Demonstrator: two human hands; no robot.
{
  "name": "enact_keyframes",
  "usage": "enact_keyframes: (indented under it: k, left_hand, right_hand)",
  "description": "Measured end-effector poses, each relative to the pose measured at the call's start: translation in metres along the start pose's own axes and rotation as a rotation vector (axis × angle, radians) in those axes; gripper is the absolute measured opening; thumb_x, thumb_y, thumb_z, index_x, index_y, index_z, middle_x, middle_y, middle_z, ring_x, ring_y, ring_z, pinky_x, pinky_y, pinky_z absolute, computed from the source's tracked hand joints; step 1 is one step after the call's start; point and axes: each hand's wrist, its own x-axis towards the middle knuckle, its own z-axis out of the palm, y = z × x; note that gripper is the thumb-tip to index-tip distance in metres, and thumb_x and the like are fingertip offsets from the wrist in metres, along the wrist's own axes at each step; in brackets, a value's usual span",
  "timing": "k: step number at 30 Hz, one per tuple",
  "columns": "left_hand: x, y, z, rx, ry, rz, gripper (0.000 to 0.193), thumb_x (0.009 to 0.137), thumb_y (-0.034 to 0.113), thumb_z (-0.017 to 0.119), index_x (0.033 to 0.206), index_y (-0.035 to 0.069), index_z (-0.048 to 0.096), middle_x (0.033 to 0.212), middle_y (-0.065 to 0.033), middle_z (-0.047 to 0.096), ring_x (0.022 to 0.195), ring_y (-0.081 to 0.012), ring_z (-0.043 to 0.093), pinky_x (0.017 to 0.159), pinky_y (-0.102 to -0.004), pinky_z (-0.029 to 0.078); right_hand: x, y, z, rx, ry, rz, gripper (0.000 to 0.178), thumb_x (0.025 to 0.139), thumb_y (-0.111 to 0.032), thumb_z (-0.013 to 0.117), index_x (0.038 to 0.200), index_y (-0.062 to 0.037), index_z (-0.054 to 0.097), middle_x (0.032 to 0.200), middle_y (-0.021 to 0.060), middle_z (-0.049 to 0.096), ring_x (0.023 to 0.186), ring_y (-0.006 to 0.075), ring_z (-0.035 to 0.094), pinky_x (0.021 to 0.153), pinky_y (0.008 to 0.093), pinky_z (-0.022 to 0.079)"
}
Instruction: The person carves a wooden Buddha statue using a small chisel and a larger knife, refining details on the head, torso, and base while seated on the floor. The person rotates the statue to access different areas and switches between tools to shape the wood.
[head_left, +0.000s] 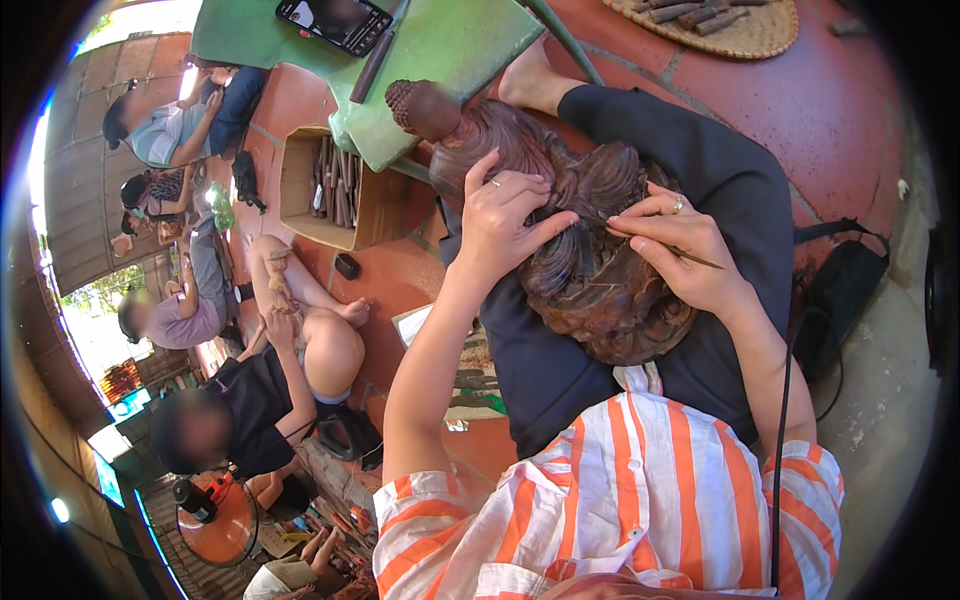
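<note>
Your right hand (705,255) pinches a slim pointed tool (695,259) between thumb and fingers, held much like a pencil, a grip that appears to favour fine control at the tip. Your left hand (497,222) lies spread against the dark carved statue (585,275), thumb apart from the fingers, seemingly to steady the surface close to where the tool points. The statue itself leans across your lap, its curl-topped head toward the green desk and its broad base toward your striped shirt (640,480); your dark trousers (735,190) likely serve as a cradle, keeping the weight low and within reach of both hands. On the desk (450,60) rest a phone (335,22) and a dark rod (372,68). Just beyond your left arm, a cardboard box (385,208) holds slender rods stood on end, perhaps so each can be picked out singly, while a woven tray (765,40) bears more at upper right. Farther left, co-workers sit around the tiled floor (390,285).
</note>
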Motion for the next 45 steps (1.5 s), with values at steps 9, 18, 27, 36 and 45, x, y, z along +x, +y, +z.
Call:
enact_keyframes:
  k: [9,18,27,36,45]
  left_hand:
    - [0.005,-0.001,-0.02,-0.058,-0.14,0.091,0.038,0.072,0.031,0.08,0.094,0.002,0.071,0.102,-0.008,0.07,0.105,-0.0209,0.064,0.111,-0.045,0.027]
    - [0.003,-0.005,-0.012,-0.034,-0.06,0.097,0.035,0.07,0.033,0.081,0.086,0.003,0.071,0.096,-0.0055,0.07,0.098,-0.0189,0.065,0.109,-0.0442,0.03]
    - [0.006,-0.002,-0.017,-0.074,-0.071,0.104,0.034,0.066,0.032,0.084,0.08,0.005,0.07,0.093,-0.0042,0.072,0.093,-0.0177,0.067,0.109,-0.0422,0.029]
    - [0.006,-0.003,-0.014,-0.051,-0.036,0.108,0.037,0.066,0.036,0.083,0.08,0.004,0.071,0.09,-0.0043,0.071,0.091,-0.0177,0.066,0.108,-0.0431,0.031]
    - [0.003,0.0,0.001,-0.012,0.001,-0.011,0.039,0.065,0.036,0.084,0.083,0.004,0.072,0.093,-0.0052,0.07,0.094,-0.0183,0.066,0.108,-0.0435,0.031]
  right_hand:
    - [-0.003,-0.003,0.0,-0.089,-0.02,-0.016,0.022,0.086,-0.011,0.066,0.106,-0.0087,0.073,0.089,0.0049,0.069,0.097,0.0184,0.063,0.106,0.0499,0.032]
    - [0.001,-0.003,0.009,-0.126,-0.045,-0.031,0.022,0.085,-0.013,0.068,0.107,-0.0117,0.073,0.091,0.0028,0.069,0.097,0.0168,0.063,0.108,0.0484,0.029]
    - [0.002,-0.01,0.006,-0.162,-0.092,-0.027,0.021,0.086,-0.011,0.065,0.106,-0.0097,0.073,0.094,0.0037,0.069,0.096,0.0188,0.064,0.109,0.0497,0.03]
    - [0.0,-0.011,0.007,-0.119,-0.057,-0.002,0.02,0.087,-0.011,0.065,0.105,-0.0104,0.073,0.094,0.003,0.069,0.098,0.0178,0.063,0.111,0.0517,0.026]
    - [-0.005,-0.007,0.005,-0.074,0.005,0.029,0.02,0.086,-0.01,0.066,0.105,-0.0094,0.073,0.093,0.0024,0.069,0.098,0.0171,0.063,0.112,0.052,0.024]
